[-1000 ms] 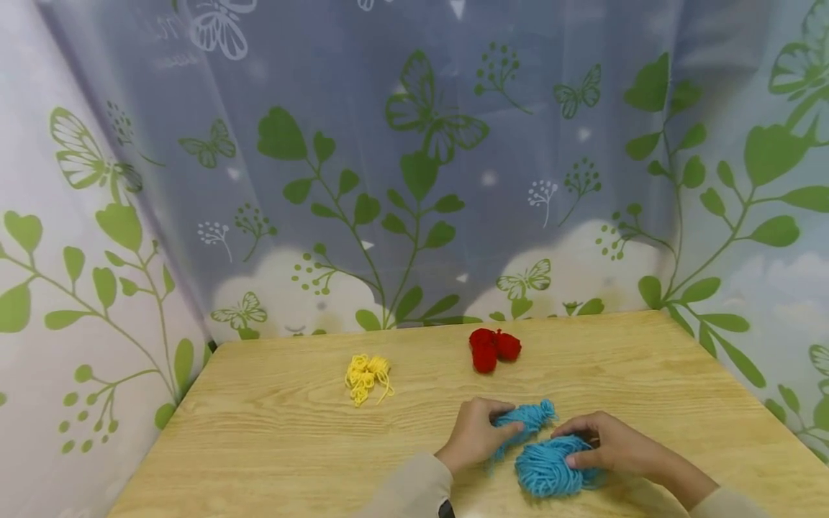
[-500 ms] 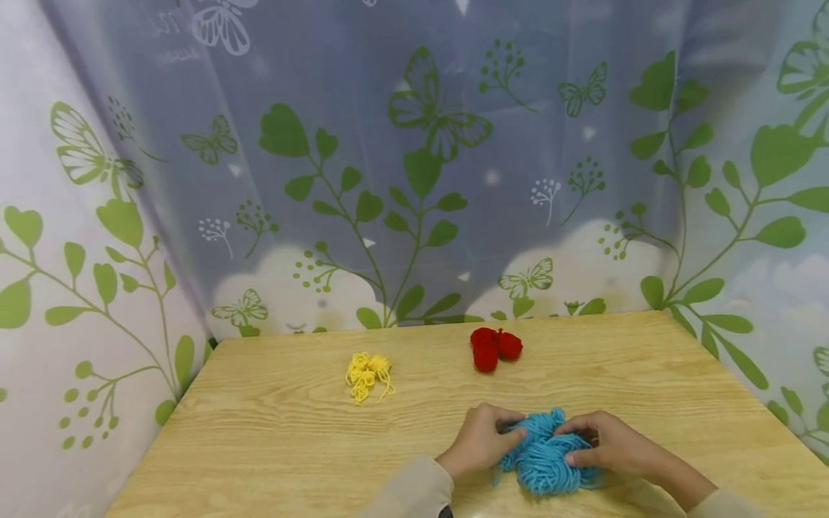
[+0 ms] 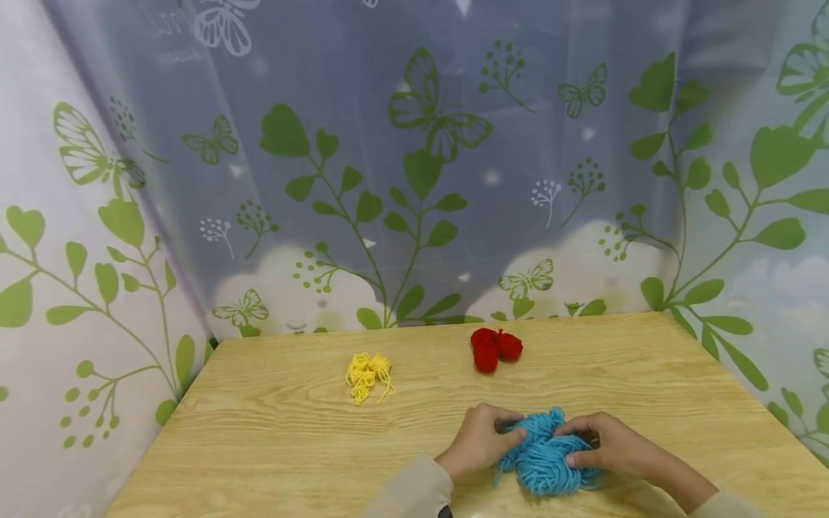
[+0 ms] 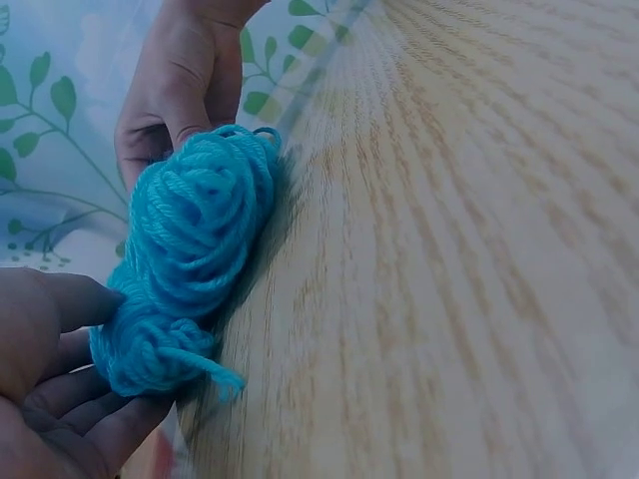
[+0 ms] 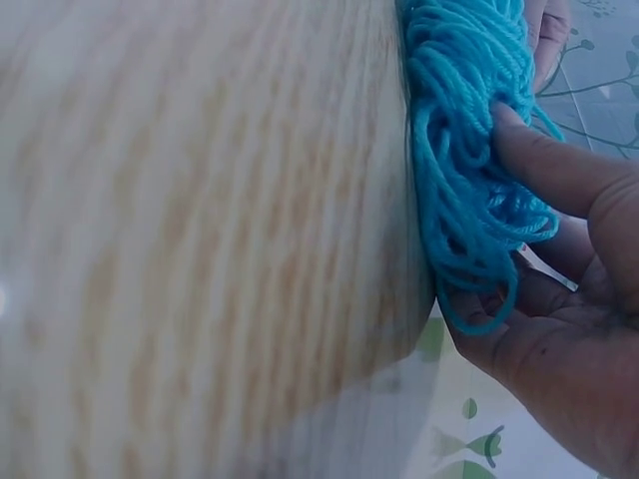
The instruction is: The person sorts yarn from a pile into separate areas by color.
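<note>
Two bundles of blue yarn lie side by side and touch on the table near its front edge. The smaller blue yarn bundle (image 3: 536, 428) is at the left, with a loose strand end showing in the left wrist view. My left hand (image 3: 478, 440) grips it between thumb and fingers. A larger, rounder blue yarn bundle (image 3: 549, 466) sits nearer to me. On its right side my right hand (image 3: 615, 447) holds it, the thumb (image 5: 559, 165) pressing the strands and the fingers curled behind and under the loops.
Toward the back of the wooden table (image 3: 272, 432) lies a bundle of yellow yarn (image 3: 368, 374), left of centre. Red yarn balls (image 3: 494, 349) sit together farther right. A printed curtain (image 3: 414, 180) with leaves and butterflies hangs behind the back edge.
Over the first half second my left hand brought the smaller blue bundle right, against the larger one, closing the gap between them. Since then both hands have stayed almost still.
</note>
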The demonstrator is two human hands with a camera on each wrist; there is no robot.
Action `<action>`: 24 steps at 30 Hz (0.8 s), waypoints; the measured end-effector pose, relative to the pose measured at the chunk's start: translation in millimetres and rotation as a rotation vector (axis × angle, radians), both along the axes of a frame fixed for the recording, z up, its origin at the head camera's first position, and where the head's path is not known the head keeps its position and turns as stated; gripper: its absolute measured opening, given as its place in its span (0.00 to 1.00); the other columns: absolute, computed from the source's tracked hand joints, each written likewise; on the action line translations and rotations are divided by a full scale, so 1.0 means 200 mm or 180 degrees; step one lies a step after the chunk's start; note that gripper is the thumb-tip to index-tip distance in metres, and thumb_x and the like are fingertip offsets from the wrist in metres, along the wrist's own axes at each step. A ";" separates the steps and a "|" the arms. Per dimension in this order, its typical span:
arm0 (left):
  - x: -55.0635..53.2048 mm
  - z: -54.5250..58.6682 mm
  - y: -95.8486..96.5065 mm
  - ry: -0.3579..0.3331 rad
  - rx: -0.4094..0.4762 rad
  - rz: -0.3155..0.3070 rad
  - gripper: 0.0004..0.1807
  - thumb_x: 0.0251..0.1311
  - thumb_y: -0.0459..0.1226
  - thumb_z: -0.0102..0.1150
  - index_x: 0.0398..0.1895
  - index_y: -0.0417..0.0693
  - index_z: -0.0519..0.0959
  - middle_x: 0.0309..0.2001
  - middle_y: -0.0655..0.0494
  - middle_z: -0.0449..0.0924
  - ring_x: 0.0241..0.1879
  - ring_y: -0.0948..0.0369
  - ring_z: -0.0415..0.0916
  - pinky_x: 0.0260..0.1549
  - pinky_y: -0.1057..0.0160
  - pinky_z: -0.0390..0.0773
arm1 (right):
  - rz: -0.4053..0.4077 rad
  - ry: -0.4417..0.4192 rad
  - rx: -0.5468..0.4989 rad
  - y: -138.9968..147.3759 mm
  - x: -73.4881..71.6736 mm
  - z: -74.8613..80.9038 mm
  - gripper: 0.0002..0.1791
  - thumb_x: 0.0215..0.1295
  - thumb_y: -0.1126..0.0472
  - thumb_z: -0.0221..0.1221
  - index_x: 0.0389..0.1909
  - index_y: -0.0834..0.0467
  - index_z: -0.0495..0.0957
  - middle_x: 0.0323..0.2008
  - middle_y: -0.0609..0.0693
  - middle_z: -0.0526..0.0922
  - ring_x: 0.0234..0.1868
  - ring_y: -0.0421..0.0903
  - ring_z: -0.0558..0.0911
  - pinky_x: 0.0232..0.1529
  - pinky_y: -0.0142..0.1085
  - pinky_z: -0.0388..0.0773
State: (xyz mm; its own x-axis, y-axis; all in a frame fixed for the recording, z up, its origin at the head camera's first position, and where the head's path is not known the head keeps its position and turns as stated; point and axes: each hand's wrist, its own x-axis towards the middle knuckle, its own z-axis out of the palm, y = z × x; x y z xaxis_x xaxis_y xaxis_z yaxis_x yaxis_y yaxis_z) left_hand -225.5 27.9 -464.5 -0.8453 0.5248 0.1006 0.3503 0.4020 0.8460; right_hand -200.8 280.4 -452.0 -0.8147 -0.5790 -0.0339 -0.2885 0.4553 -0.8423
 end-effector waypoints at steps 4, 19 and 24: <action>0.00 0.00 -0.01 -0.0009 -0.0020 0.0000 0.15 0.62 0.40 0.62 0.50 0.43 0.83 0.48 0.58 0.84 0.51 0.66 0.77 0.47 0.69 0.77 | 0.0016 0.0036 0.0042 0.00 0.00 0.00 0.20 0.62 0.57 0.64 0.50 0.66 0.79 0.51 0.64 0.80 0.48 0.26 0.75 0.45 0.30 0.77; -0.11 0.13 -0.30 0.0270 -0.0166 0.0087 0.19 0.64 0.38 0.60 0.54 0.36 0.79 0.55 0.46 0.80 0.54 0.51 0.78 0.46 0.66 0.80 | 0.0029 0.0046 -0.0022 0.06 -0.02 0.09 0.20 0.69 0.60 0.56 0.55 0.70 0.75 0.50 0.64 0.80 0.45 0.34 0.80 0.43 0.28 0.78; -0.15 0.17 -0.49 0.0493 -0.0361 0.0199 0.20 0.65 0.39 0.59 0.55 0.35 0.78 0.55 0.44 0.79 0.54 0.48 0.77 0.46 0.62 0.80 | -0.0122 0.0149 0.0138 0.10 -0.03 0.15 0.21 0.70 0.59 0.55 0.56 0.71 0.74 0.51 0.64 0.79 0.46 0.34 0.79 0.43 0.29 0.78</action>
State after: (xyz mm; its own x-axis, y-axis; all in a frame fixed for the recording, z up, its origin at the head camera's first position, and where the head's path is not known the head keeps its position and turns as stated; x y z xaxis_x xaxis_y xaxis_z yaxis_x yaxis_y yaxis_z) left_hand -256.2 -70.7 -430.9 -0.8556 0.4870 0.1753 0.4440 0.5167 0.7320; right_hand -207.7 300.7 -422.6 -0.8375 -0.5461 -0.0196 -0.3088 0.5025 -0.8075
